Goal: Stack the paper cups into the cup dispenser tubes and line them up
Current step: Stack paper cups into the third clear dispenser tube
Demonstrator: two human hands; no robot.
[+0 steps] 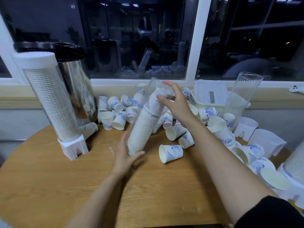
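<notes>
A clear dispenser tube [142, 125] packed with stacked white paper cups leans over the middle of the round wooden table [49, 186]. My left hand [125, 153] cups its lower end, with the thumb on one side and the fingers on the other. My right hand [174, 101] is at the tube's upper end, fingers spread around it. Loose paper cups [170, 153] with blue flower prints lie scattered behind and to the right. A full dispenser [54, 106] with a white cap and base stands at the left.
A steel urn [77, 86] with a black lid stands behind the full dispenser. An empty clear tube [243, 94] and a white basket [209, 96] sit at the back right by the window. White dispenser bases [266, 142] and another filled tube [296, 163] are at the right.
</notes>
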